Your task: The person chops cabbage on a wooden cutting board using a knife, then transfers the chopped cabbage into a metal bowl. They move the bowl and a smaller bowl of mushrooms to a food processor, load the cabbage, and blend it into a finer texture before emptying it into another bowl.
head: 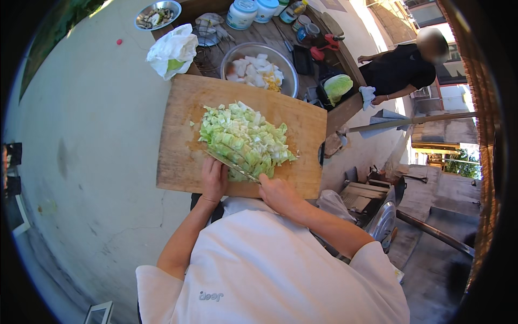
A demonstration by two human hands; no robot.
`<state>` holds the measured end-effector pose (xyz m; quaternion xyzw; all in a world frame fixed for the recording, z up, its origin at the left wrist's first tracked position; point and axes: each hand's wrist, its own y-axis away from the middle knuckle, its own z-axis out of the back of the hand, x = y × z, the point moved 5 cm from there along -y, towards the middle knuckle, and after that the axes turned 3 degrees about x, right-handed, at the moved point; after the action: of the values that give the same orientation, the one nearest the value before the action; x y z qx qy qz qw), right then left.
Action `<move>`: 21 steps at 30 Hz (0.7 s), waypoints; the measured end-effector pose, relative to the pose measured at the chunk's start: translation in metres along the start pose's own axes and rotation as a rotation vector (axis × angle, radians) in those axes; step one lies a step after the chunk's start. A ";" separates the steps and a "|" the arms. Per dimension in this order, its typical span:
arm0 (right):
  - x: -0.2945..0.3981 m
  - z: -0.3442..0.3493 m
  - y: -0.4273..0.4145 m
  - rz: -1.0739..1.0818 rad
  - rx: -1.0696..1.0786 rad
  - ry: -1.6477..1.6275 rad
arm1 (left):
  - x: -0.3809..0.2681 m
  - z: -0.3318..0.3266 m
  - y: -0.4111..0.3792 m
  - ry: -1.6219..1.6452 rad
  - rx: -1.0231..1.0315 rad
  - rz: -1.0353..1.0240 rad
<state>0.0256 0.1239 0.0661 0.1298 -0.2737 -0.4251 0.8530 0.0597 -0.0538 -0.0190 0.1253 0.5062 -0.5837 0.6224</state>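
A wooden cutting board (178, 121) lies before me with a heap of chopped cabbage (251, 133) on it. My right hand (279, 194) grips the handle of a knife (232, 164), its blade slanting along the near edge of the heap. My left hand (213, 176) is at the blade's far-left end, by the cabbage's near side; its fingertips are partly hidden, so its hold is unclear. Beyond the board stands a metal bowl (296, 77) with white chunks and some yellow bits. A piece of uncut cabbage (338, 87) sits to its right.
White tubs (241, 15), jars (308, 33), an oil bottle (294, 11) and red-handled scissors (332, 41) stand at the back. A white plastic bag (172, 50) and a bowl of food (158, 16) are at the upper left. A person (398, 67) in black stands at the right, holding a cloth (367, 97).
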 end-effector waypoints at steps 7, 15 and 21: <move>0.007 -0.009 -0.041 0.033 -0.024 -0.037 | 0.008 -0.002 0.007 0.037 -0.019 0.024; 0.001 -0.044 -0.058 0.057 -0.219 0.002 | 0.013 -0.001 0.010 0.040 0.013 0.043; -0.018 -0.009 -0.037 0.271 -0.400 -0.279 | 0.007 0.009 0.008 0.051 0.111 0.002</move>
<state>-0.0023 0.1156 0.0358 -0.1389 -0.3139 -0.3664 0.8648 0.0692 -0.0629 -0.0239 0.1750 0.4885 -0.6071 0.6019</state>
